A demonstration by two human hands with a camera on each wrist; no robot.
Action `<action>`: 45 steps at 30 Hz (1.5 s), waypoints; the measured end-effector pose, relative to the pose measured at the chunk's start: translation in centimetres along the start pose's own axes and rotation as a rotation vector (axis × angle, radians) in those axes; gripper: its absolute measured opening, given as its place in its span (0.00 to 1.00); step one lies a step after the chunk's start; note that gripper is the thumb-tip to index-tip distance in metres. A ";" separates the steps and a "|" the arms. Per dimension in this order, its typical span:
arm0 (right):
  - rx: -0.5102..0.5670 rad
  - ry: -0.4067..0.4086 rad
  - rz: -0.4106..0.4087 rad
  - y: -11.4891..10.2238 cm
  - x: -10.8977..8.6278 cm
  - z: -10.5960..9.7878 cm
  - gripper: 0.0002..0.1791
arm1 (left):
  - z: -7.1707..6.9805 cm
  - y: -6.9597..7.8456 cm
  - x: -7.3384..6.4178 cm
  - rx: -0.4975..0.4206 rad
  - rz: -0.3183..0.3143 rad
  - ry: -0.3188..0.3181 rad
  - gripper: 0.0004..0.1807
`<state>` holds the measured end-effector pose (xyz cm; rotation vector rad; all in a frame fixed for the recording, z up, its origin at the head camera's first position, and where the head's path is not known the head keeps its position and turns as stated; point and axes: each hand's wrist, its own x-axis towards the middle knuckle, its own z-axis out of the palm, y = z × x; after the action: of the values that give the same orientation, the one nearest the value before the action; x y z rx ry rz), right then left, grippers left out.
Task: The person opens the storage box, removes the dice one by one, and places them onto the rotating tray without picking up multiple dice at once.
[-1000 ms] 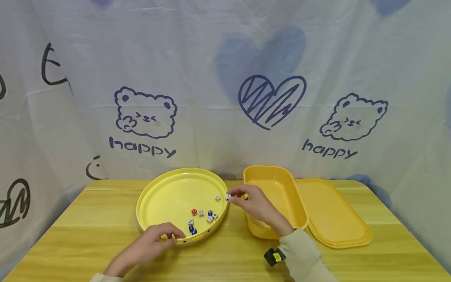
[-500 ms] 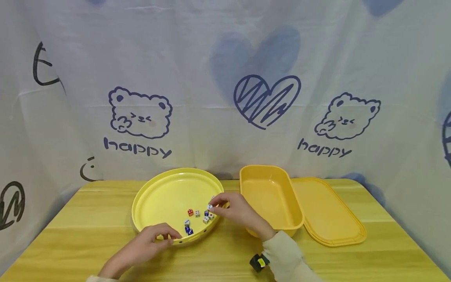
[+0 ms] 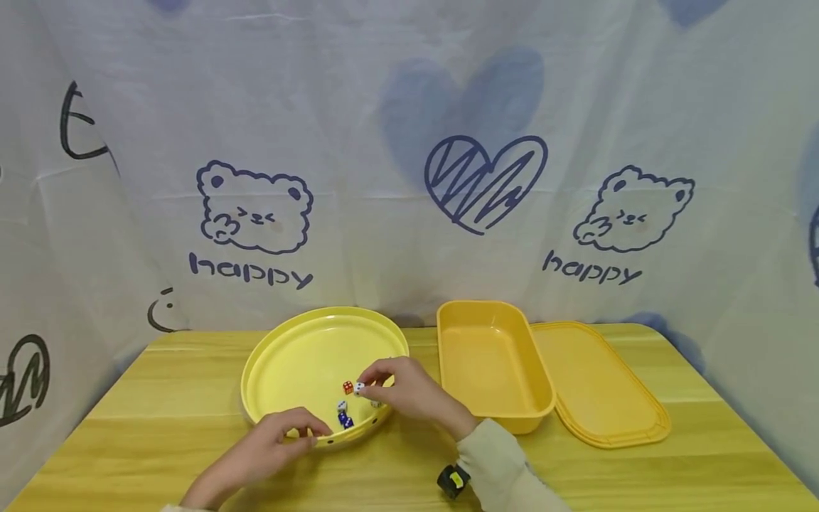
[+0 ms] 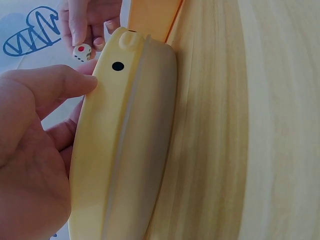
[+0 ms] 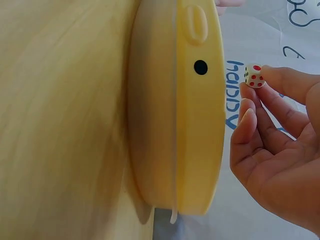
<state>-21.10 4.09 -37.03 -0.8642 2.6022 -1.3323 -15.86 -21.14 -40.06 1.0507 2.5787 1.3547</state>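
Note:
Above the round yellow tray (image 3: 294, 363), my right hand (image 3: 409, 390) pinches a white die (image 3: 359, 389) between thumb and fingertips. Its red and black pips show in the right wrist view, where the die (image 5: 255, 76) is held clear of the tray rim. My left hand (image 3: 275, 442) grips the tray's near rim, thumb outside and fingers inside, as the left wrist view shows. Close by the held die lies a red die (image 3: 348, 387). Nearer the rim are a white die (image 3: 342, 406) and two blue dice (image 3: 348, 422). My right hand partly hides other dice.
A deep yellow-orange box (image 3: 495, 370) stands right of the tray, and nothing shows inside it. Flat beside it lies its lid (image 3: 598, 387). Behind the wooden table (image 3: 716, 455) hangs a printed cloth (image 3: 377, 242).
My right hand has carried the white die leftward from beside the tray's right rim, over the dice, to beside the red die. My left hand keeps its grip on the rim.

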 end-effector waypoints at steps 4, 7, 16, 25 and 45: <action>0.005 0.004 0.011 0.3 -0.2 -0.1 0.05 | 0.0 0.2 0.1 0.011 0.014 0.009 0.09; 0.010 0.007 0.006 0.5 -0.2 -0.2 0.05 | 0.0 0.4 0.2 0.012 -0.002 0.011 0.09; 0.020 0.013 0.014 0.9 -0.4 0.0 0.06 | 0.0 0.6 0.0 -0.005 -0.028 -0.002 0.08; 0.004 0.023 -0.019 1.5 -0.5 0.0 0.10 | 0.0 0.4 0.0 0.002 -0.018 0.007 0.08; -0.019 0.034 -0.025 0.6 -1.5 -0.6 0.10 | 0.1 0.6 0.0 0.015 -0.009 0.016 0.08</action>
<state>-20.33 5.56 -37.34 -0.8868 2.6430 -1.3418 -15.53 -20.89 -39.68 1.0329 2.6055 1.3498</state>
